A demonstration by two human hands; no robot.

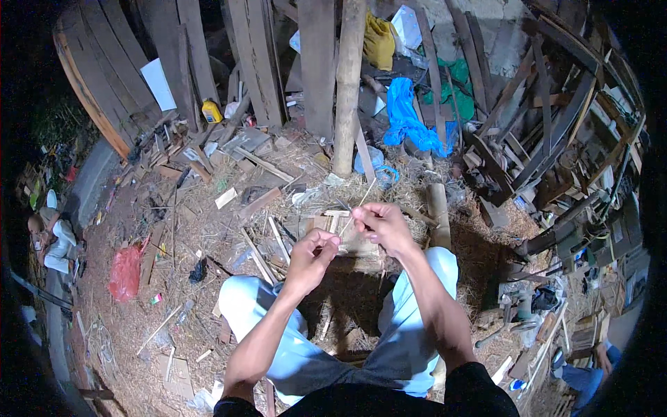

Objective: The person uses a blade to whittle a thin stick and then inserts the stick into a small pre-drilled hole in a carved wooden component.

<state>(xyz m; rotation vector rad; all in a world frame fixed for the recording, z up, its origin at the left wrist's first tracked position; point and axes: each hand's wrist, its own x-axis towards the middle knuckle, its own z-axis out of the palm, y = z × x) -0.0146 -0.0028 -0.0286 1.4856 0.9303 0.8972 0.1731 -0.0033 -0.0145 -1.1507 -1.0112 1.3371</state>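
A thin, pale wooden sliver [368,191] runs slantwise between my hands over my spread knees. My left hand [310,260] is closed in a pinch at its lower end. Higher up, my right hand [386,228] is closed around the same sliver, its upper end sticking out past the fingers. Something small and dark shows beside the right fingertips, too small to name. Below the hands stands a wooden block [361,263], with small light wood pieces [335,219] near its far side.
Shavings and offcuts litter the ground. A bamboo post [348,90] rises ahead, with a blue plastic sheet [403,115] to its right. Tall planks [253,59] lean behind. At left lies a red plastic bag [126,272]; scrap wood [542,132] is piled right. Other people sit at both edges.
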